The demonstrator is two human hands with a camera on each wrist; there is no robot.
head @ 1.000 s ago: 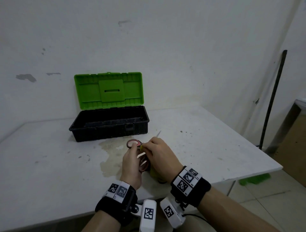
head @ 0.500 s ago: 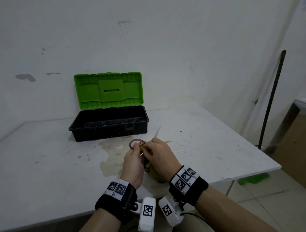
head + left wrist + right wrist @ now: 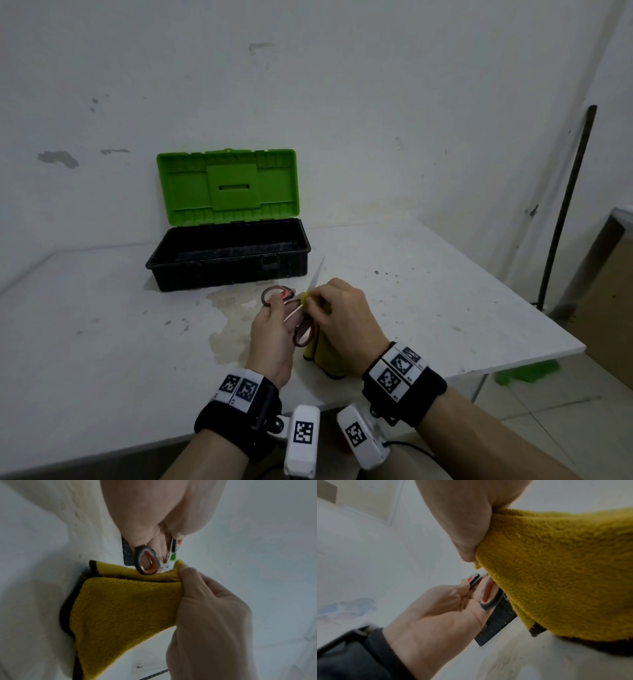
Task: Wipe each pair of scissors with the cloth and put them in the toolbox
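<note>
My left hand (image 3: 274, 325) grips a pair of scissors (image 3: 301, 334) by their dark, orange-lined handle loops (image 3: 145, 562), blades spread apart. One blade (image 3: 317, 272) points up toward the toolbox. My right hand (image 3: 342, 315) pinches a yellow cloth (image 3: 130, 601) against the scissors near the pivot; the cloth hangs down to the table (image 3: 102, 342). In the right wrist view the cloth (image 3: 556, 568) fills the right side and the left hand (image 3: 447, 608) holds the handles (image 3: 488, 595). The black toolbox (image 3: 229, 270) stands open behind, its green lid (image 3: 227, 186) raised; I see nothing inside it.
The white table has a brownish stain (image 3: 226, 315) in front of the toolbox. Its right edge (image 3: 513, 363) drops to a tiled floor. A dark pole (image 3: 568, 202) leans against the wall at the right, with a green item (image 3: 527, 373) on the floor.
The scissor blades have spread apart and one blade now sticks up farther beyond my right hand. The cloth hand has slid slightly along the scissors. The toolbox has not moved.
</note>
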